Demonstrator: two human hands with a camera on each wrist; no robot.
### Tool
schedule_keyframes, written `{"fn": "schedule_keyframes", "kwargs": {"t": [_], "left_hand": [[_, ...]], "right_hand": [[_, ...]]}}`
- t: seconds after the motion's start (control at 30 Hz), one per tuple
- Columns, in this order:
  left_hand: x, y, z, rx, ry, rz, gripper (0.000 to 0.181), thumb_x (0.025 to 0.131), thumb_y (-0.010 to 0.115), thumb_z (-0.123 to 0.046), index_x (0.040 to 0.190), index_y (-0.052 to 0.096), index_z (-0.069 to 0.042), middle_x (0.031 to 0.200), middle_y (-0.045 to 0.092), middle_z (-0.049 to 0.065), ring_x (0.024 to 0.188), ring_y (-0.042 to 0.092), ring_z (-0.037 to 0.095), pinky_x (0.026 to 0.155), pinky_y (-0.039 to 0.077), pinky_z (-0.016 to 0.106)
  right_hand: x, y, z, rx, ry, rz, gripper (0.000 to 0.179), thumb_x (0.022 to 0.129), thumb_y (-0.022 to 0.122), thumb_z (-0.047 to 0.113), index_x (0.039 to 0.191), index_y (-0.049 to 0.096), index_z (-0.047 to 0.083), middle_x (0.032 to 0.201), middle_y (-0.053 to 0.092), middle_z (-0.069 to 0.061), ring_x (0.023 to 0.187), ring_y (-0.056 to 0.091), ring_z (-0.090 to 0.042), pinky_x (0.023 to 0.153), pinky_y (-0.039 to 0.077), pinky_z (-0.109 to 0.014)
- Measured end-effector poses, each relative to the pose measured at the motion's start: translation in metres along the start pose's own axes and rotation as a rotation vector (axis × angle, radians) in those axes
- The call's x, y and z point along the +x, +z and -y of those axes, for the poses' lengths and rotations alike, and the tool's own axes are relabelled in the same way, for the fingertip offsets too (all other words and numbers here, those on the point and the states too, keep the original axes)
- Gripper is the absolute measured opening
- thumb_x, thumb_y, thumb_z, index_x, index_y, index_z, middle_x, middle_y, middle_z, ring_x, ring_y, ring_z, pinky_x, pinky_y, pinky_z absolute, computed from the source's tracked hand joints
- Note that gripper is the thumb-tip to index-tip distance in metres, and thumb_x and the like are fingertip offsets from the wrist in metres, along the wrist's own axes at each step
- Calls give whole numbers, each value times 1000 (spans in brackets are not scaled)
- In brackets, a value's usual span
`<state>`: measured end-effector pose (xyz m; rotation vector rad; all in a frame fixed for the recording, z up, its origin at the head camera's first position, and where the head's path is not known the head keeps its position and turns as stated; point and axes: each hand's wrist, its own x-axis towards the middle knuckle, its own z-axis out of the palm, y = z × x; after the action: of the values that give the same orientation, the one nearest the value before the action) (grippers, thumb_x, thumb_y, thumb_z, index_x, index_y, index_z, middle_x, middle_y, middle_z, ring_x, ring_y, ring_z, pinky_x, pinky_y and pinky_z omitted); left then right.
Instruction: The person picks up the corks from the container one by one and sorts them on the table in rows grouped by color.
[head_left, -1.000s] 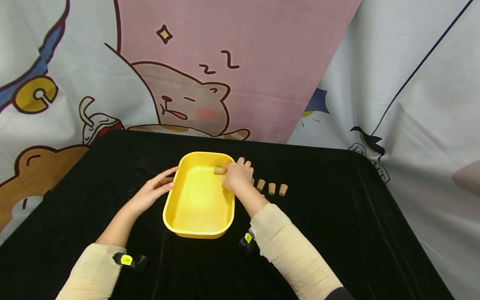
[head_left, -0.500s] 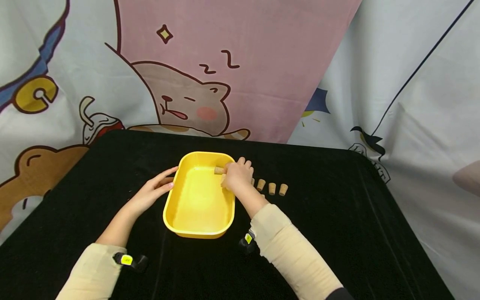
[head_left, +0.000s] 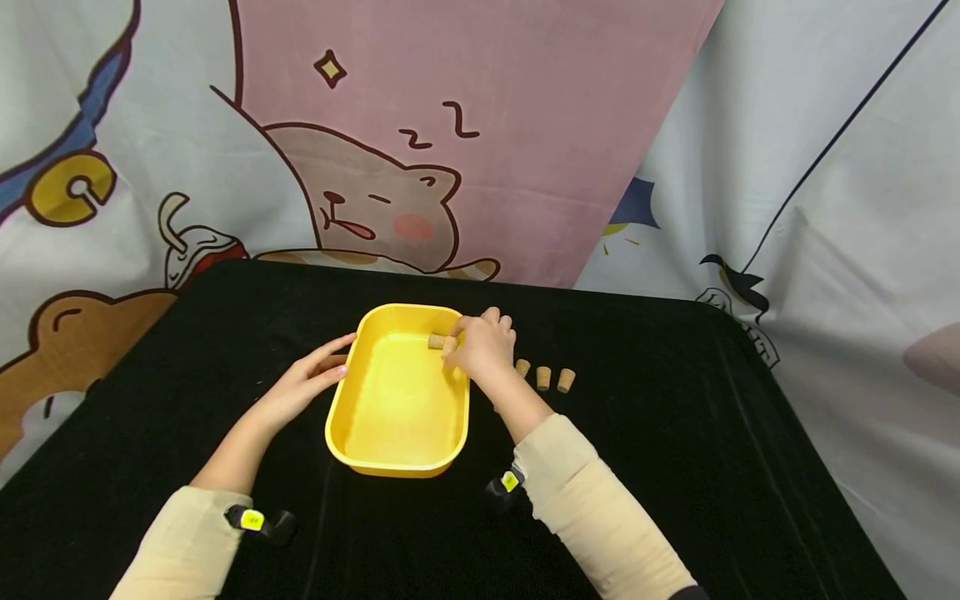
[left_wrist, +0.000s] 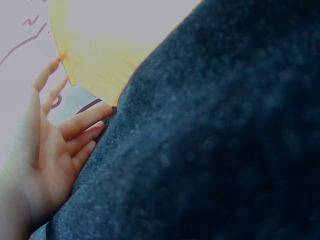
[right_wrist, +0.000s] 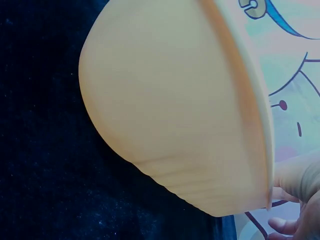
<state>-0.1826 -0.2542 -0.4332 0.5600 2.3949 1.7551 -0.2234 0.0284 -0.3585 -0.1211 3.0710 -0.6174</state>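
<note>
A yellow plastic tray (head_left: 397,467) rests on the black cloth in the head view. My left hand (head_left: 303,383) touches its left side with spread, nearly straight fingers; the left wrist view shows the fingertips at the tray wall. My right hand (head_left: 483,346) reaches over the right rim, its thumb and index finger apart around a cork stopper (head_left: 450,345) inside the tray. Beside that lies another cork (head_left: 436,342). In the right wrist view, the tray wall hides the thumb and index fingertips, while other fingers (right_wrist: 284,226) stay outside, loosely bent.
Three more corks, one of them the middle cork (head_left: 543,378), stand on the cloth right of the tray. Something small is partly hidden beneath my right wrist. A printed curtain (head_left: 525,125) hangs behind the black-covered table (head_left: 675,467).
My right hand has shifted slightly right and its thumb and index finger have parted, showing more of the second cork in the tray. The left hand and the tray stay put.
</note>
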Motion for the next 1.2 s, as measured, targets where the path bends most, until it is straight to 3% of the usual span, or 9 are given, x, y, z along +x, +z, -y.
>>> {"fn": "schedule_keyframes", "kwargs": {"t": [0.2, 0.7, 1.2], "left_hand": [[0, 0, 1, 4, -2, -6, 53, 102, 48, -23, 150, 30, -12, 141, 42, 23, 123, 46, 41, 97, 38, 59], [1, -1, 0, 9, -15, -3, 53, 102, 48, -25, 151, 30, -14, 142, 42, 23, 124, 46, 41, 97, 37, 60], [0, 0, -2, 10, -20, -7, 54, 102, 48, -26, 151, 30, -13, 142, 43, 22, 122, 48, 40, 96, 39, 58]], "right_hand": [[-3, -5, -5, 72, -26, -47, 35, 71, 85, 30, 101, 71, 19, 105, 44, -8, 100, 34, -28, 86, 31, -41], [-24, -19, -17, 237, -183, -166, 37, 70, 86, 33, 103, 73, 22, 110, 45, -5, 101, 36, -25, 86, 30, -41], [-49, -39, -37, 347, -256, -243, 37, 70, 87, 31, 103, 74, 21, 109, 46, -3, 104, 35, -24, 90, 29, -44]]}}
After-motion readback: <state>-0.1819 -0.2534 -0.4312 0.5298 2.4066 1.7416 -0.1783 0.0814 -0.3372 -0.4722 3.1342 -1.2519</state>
